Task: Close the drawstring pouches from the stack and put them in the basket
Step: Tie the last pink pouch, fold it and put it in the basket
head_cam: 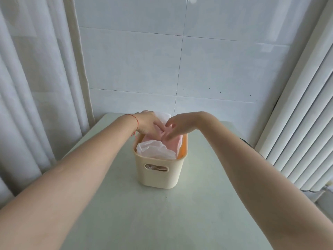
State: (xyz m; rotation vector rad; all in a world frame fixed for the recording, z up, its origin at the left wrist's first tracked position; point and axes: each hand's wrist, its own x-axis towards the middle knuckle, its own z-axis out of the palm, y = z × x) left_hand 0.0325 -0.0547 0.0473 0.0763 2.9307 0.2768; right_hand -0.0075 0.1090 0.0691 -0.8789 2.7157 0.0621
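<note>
Pink pouch (171, 141) sits in the basket (158, 175) directly under both hands; left hand (146, 123) presses it, grip unclear; right hand (177, 126) loose-fingered, touching. Basket's long axis runs away from the person.

Both bare forearms reach forward from the lower corners and converge toward the middle. The left hand (146, 123) is turned palm down, wrist bent slightly inward, with a thin red string bracelet (135, 121) round the wrist; its fingers point down and inward, but whether they grip anything cannot be told. The right hand (177, 126) faces it, wrist arched, its fingers (168, 123) loosely extended and spread, tips angled down toward the left hand's fingers. The two sets of fingertips sit just beside each other, nearly touching.
</note>
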